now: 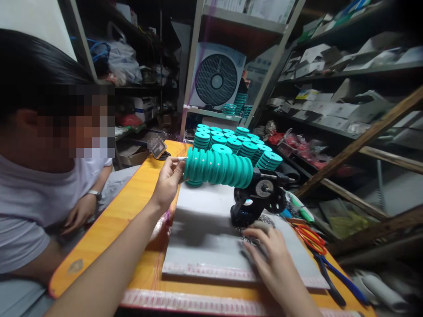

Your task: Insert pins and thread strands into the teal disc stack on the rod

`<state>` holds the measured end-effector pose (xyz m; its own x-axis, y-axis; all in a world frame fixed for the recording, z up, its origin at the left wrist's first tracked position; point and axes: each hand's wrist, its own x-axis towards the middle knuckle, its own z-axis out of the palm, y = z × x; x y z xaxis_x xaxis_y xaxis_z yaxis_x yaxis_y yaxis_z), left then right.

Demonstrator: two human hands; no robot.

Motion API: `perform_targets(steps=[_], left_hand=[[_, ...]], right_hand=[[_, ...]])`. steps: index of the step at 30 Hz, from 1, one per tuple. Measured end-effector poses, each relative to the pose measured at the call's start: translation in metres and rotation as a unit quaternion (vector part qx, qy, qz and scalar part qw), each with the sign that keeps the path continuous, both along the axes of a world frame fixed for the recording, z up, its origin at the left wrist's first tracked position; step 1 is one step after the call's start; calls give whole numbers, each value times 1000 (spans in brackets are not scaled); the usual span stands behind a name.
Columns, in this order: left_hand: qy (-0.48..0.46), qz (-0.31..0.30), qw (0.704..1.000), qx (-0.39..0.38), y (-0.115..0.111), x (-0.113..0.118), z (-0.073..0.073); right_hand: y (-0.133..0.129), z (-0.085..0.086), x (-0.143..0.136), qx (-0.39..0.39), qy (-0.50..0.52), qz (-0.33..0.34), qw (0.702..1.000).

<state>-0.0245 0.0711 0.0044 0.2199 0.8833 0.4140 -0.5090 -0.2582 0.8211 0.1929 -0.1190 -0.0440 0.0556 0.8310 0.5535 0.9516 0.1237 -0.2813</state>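
Observation:
My left hand (170, 182) is closed at the left end of a row of green ribbed spools (218, 167), thumb and fingers against the end spool. Something white shows at the index fingertip; whether it is a wrapping or a small part I cannot tell. The row lies sideways, its right end at a black winder-like device (261, 189) with a round dial. Low on the white board (205, 251), my right hand (272, 257) reaches in with fingers apart, by a heap of small metal pieces (254, 235). Its fingertips are slightly blurred, and nothing shows in them.
Stacks of green spools (249, 147) stand behind the row on the orange table (132, 207). Orange-handled scissors (310, 237) and blue-handled pliers (340, 277) lie at the right edge. A person (49, 176) sits at left. A box fan (216, 79) and loaded shelves surround the table.

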Motion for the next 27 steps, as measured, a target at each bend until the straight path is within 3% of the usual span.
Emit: perform_targets(steps=[4, 18, 22, 27], left_hand=[[-3, -6, 1000, -3, 1, -1, -1], [8, -9, 1000, -3, 0, -1, 0], [1, -10, 1000, -1, 0, 0, 0], [-1, -8, 1000, 1, 1, 0, -1]], right_hand=[[3, -19, 3, -30, -5, -17, 999], [9, -26, -7, -7, 4, -36, 999], [12, -7, -11, 54, 70, -17, 996], [27, 56, -26, 143, 72, 55, 986]])
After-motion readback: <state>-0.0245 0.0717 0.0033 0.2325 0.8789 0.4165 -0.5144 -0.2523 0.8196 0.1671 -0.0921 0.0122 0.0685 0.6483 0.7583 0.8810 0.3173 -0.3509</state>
